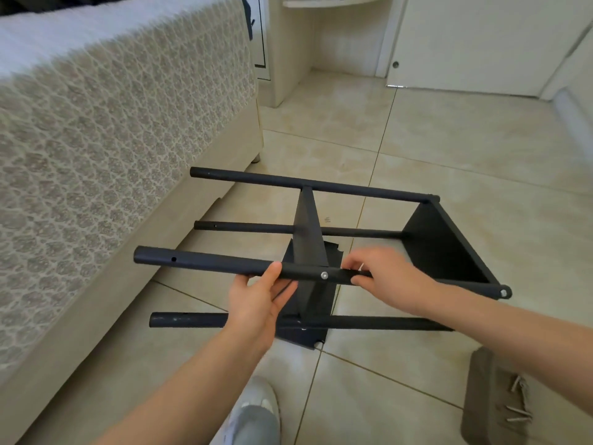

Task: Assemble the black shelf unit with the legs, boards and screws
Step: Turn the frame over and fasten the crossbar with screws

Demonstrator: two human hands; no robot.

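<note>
As the left hand [256, 303] holds the leg [205, 261], the right hand [382, 277] grips it.

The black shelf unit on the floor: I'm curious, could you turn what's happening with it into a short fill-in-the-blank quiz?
1. The shelf unit lies on its side on the tiled ____.
2. The left hand and the right hand both grip the same ____ of the unit.
3. Exactly ____ boards are fixed between the legs.
4. The loose screws lie to the person's ____.
Missing words: floor; leg; two; right.
</note>
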